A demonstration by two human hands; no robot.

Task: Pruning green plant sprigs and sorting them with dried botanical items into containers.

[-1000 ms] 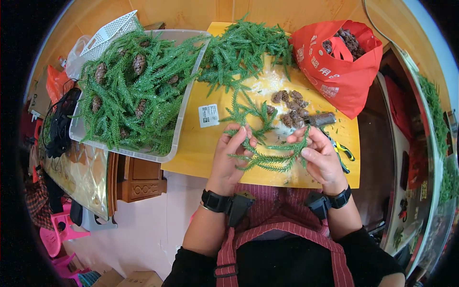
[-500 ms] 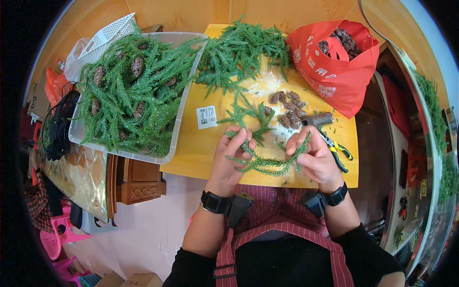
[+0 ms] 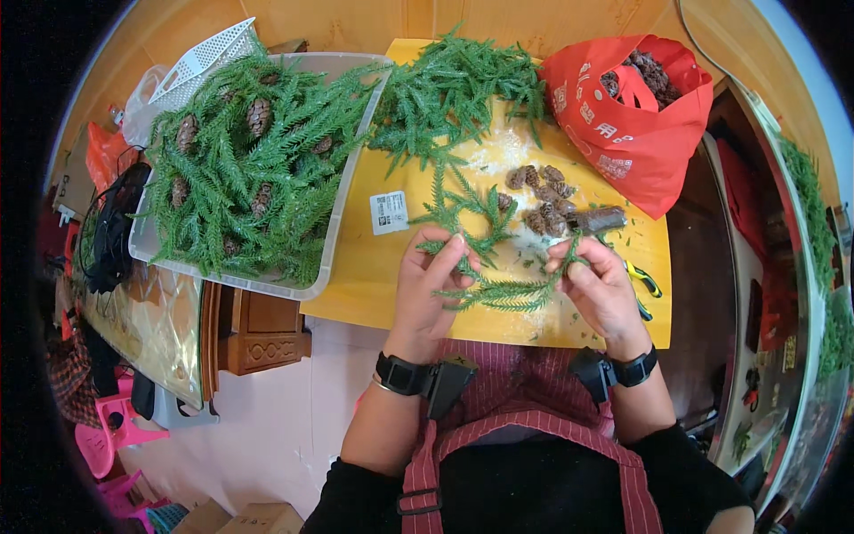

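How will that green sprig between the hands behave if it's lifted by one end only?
The green sprig is thin and spans between the left hand and right hand, so it probably droops when held by one end. It looks light. Green bits scattered on the yellow table hint that it sheds needles when handled.

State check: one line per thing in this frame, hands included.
left hand: pinching a green sprig
right hand: pinching the same sprig's other end
green sprig: held between both hands above the yellow board
clear bin: open, full of greenery and cones
red bag: open, cones inside
loose cones: piled on board
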